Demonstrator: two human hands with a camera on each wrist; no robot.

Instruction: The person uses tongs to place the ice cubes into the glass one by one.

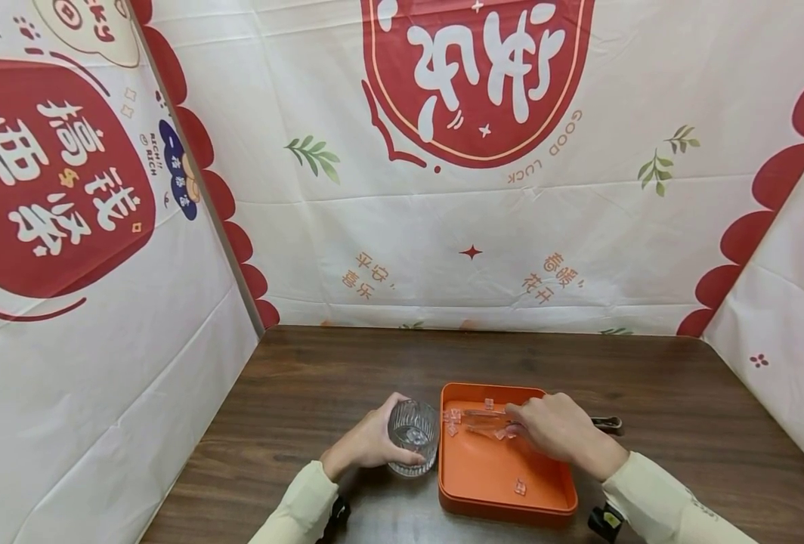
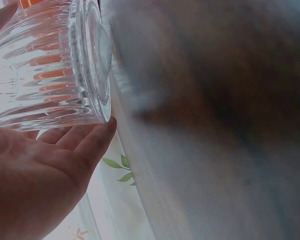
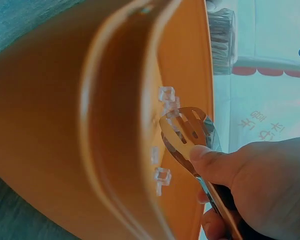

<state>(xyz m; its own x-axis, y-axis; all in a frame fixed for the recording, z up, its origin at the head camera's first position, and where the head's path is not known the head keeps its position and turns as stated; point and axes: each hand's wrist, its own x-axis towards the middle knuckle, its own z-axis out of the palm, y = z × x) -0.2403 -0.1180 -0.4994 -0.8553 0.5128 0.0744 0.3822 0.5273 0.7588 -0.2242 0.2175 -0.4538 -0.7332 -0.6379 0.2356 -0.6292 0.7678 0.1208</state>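
In the head view my left hand [image 1: 369,440] grips a clear ribbed glass [image 1: 413,438] round its side, just left of the orange tray [image 1: 478,477]. The left wrist view shows the glass [image 2: 42,75] between thumb and fingers, its base close to the tabletop. My right hand [image 1: 557,428] holds metal tongs [image 3: 190,131], their slotted heads inside the tray, near some small clear plastic cubes [image 1: 453,416]. Whether a cube sits between the tong heads I cannot tell. Another clear piece [image 1: 521,487] lies toward the tray's near side.
The tray stands on a dark wooden table [image 1: 293,378], its raised rim around the cubes. Behind the table hangs a white printed cloth [image 1: 409,227], and similar cloth [image 1: 103,393] closes off the left side. The tongs' handle end [image 1: 607,425] sticks out past the tray's right edge.
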